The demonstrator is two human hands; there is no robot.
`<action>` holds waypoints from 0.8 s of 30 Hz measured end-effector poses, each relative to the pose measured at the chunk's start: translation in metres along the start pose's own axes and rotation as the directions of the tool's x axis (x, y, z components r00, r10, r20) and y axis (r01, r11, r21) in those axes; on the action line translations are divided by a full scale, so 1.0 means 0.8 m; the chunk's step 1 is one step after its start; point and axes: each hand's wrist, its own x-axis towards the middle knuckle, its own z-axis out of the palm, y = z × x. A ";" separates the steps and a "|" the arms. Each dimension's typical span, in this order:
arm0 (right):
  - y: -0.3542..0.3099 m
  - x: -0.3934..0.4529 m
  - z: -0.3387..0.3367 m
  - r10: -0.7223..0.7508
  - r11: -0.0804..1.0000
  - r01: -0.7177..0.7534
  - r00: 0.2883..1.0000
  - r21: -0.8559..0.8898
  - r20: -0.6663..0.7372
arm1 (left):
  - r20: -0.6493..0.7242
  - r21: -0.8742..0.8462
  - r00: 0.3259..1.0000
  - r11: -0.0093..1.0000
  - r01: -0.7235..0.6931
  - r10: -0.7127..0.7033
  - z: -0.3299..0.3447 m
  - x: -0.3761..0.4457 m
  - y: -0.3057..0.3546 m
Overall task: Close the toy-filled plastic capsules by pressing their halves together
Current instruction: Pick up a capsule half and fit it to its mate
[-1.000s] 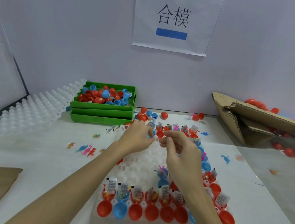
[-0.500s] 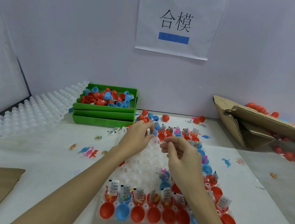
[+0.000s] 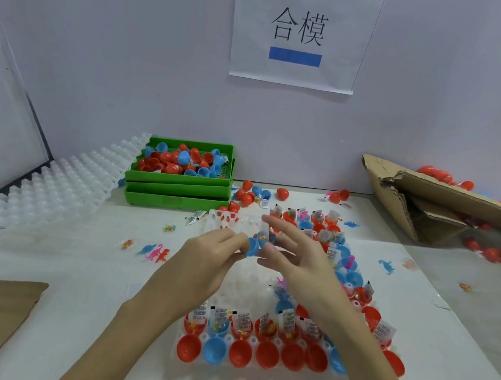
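Lifted now, blue capsule (image 3: 256,244) (halves hinged open) between both hands.

A pale lavender wall (image 3: 134,51) backs the white work table (image 3: 78,264). A paper sign (image 3: 298,29) with two printed characters and a blue bar hangs on the wall. Lighting is even and diffuse.

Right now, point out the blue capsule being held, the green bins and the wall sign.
blue capsule (image 3: 253,246): head view, on the blue half between both hands.
green bins (image 3: 176,201): head view, front wall of the lowest bin.
wall sign (image 3: 299,28): head view, on its printed characters.
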 end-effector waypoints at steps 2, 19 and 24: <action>-0.002 -0.001 0.003 -0.059 0.998 0.059 0.998 -0.007 -0.032 | -0.041 -0.080 0.998 0.996 0.039 -0.042 0.002 -0.010 0.002; -0.002 -0.008 0.016 -0.269 0.963 0.265 0.959 -0.058 -0.090 | -0.045 -0.871 0.767 0.401 0.284 -0.640 0.006 -0.012 0.009; 0.002 -0.010 0.024 -0.461 0.819 0.414 0.887 -0.397 -0.027 | -0.087 -0.822 0.798 0.496 0.281 -0.597 0.009 -0.012 0.019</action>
